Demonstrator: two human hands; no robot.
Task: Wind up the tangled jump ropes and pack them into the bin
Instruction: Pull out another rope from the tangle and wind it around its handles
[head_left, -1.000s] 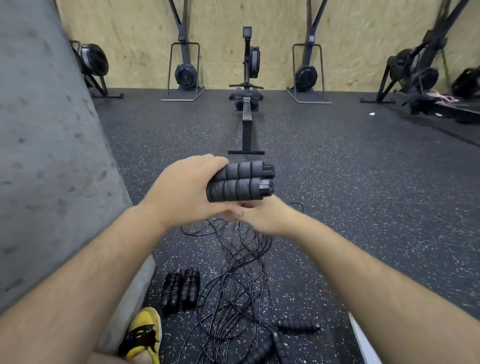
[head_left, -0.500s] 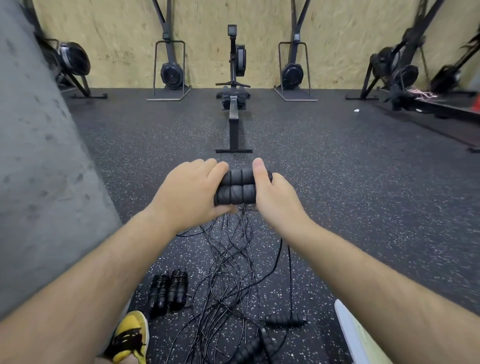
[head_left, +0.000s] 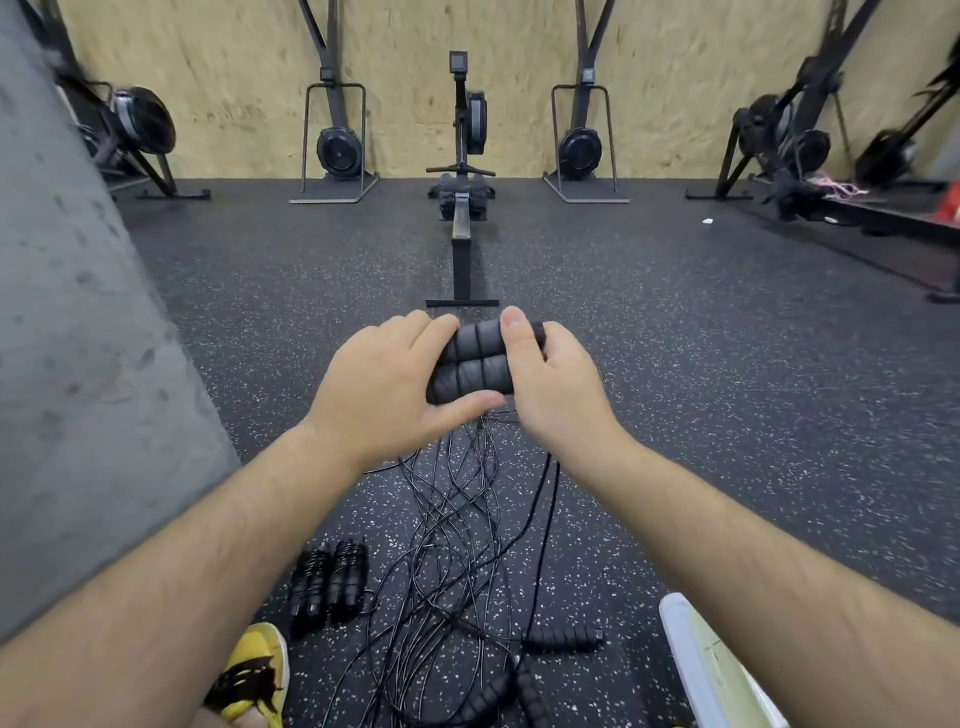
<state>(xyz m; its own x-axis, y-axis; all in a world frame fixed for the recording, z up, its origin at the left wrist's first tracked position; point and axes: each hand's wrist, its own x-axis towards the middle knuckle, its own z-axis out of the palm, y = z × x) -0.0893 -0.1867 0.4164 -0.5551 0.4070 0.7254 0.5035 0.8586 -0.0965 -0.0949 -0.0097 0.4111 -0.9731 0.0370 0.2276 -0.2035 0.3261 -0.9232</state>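
Two black foam jump rope handles (head_left: 475, 364) lie side by side, held up in front of me. My left hand (head_left: 382, 387) grips their left end, thumb underneath. My right hand (head_left: 553, 376) grips their right end, thumb across the top. Thin black cords hang from under the handles into a tangled pile of ropes (head_left: 457, 561) on the floor. A wound rope with its handles together (head_left: 330, 579) lies at the lower left. Loose handles (head_left: 563, 635) lie in the tangle near the bottom. A white bin rim (head_left: 691, 654) shows at the lower right.
A grey concrete pillar (head_left: 67, 364) stands close on the left. A rowing machine (head_left: 462, 208) runs down the middle of the speckled rubber floor, with other machines along the far wall. My yellow shoe (head_left: 254, 675) is at the bottom left.
My right hand rose from beneath the handles and now grips their right end. The handles sit slightly lower and closer together in both hands.
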